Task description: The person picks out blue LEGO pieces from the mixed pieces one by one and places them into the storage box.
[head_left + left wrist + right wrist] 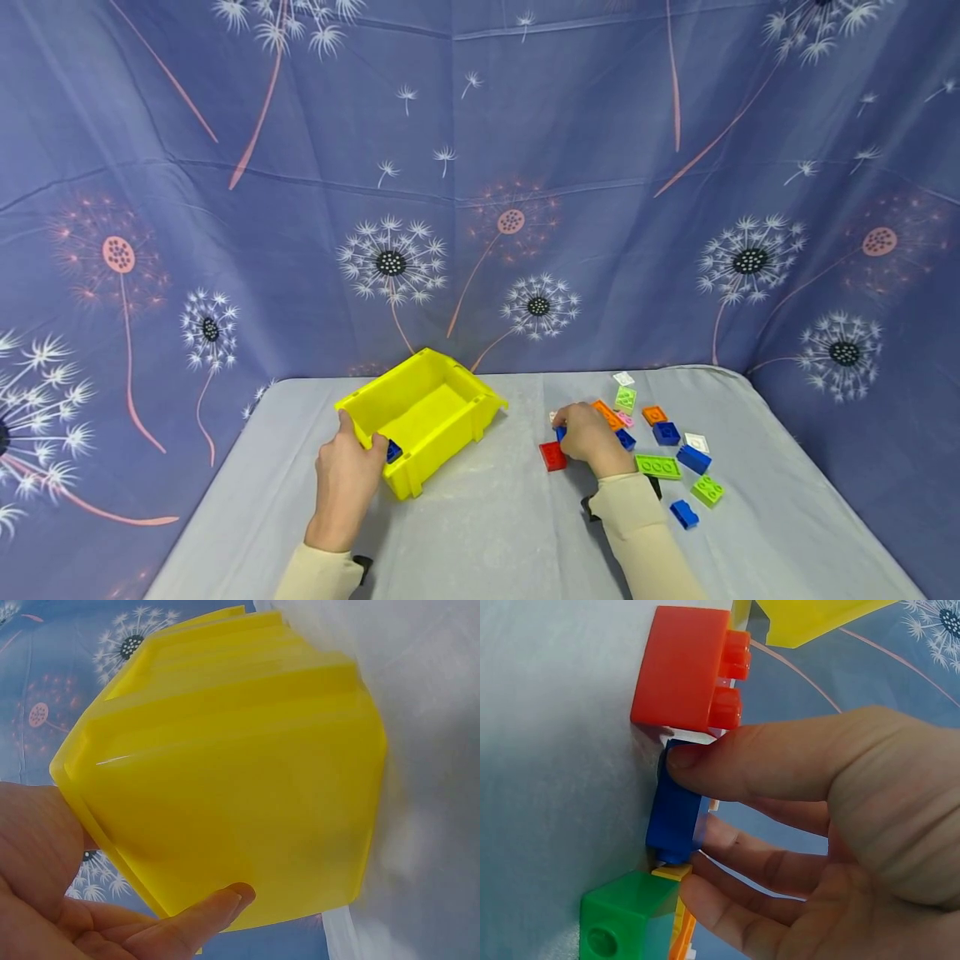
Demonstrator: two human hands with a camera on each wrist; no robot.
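My left hand (348, 471) grips the near left end of a yellow plastic bin (450, 442), thumb over the rim. In the left wrist view a finger lies along the outside of the bin's end wall (240, 795). Inside the bin, by that thumb, a blue block (393, 451) shows. My right hand (592, 437) pinches a blue toy brick (676, 802) between thumb and fingers, low at the table. Beside it are a red brick (552, 457) and, in the right wrist view, a green brick (626, 915); in the head view the hand mostly hides the blue one.
Loose bricks lie right of my right hand, among them a lime green one (658, 467), an orange one (654, 414), a white one (696, 442) and a blue one (684, 514). A grey-white cloth (480, 542) covers the table; a patterned blue curtain (630, 275) hangs behind.
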